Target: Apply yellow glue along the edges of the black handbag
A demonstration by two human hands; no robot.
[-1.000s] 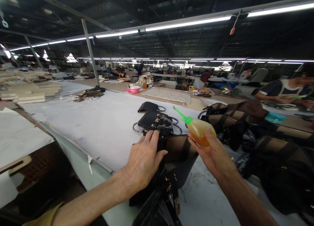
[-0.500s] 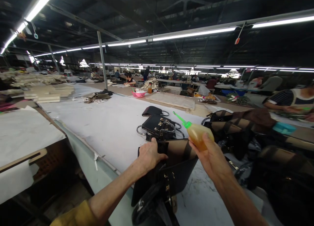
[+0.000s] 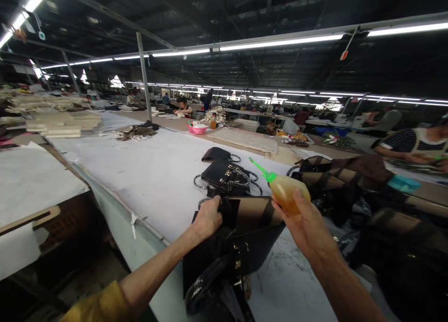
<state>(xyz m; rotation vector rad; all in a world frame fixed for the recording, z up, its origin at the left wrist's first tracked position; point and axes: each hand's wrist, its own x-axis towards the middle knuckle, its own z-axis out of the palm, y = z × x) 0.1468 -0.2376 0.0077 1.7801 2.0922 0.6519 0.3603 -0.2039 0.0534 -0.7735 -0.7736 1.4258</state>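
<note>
My left hand [image 3: 207,217] is closed on the top left corner of a black and tan handbag [image 3: 245,238] that stands at the near edge of the white table [image 3: 147,172]. My right hand [image 3: 308,226] grips a squeeze bottle of amber liquid [image 3: 287,191] with a green nozzle pointing up and left, held just above the bag's right corner. The bag's straps and buckles hang down over the table edge towards me.
Two small black bags with ring handles [image 3: 226,175] lie just beyond the held bag. A heap of brown and black bags [image 3: 350,182] fills the right. A pink bowl [image 3: 197,128] and a board [image 3: 241,140] sit farther back. A person in a striped top [image 3: 409,144] works at right.
My left hand went from lying flat on the bag to gripping its top corner and lifting it upright. The right hand has kept the bottle in nearly the same place.
</note>
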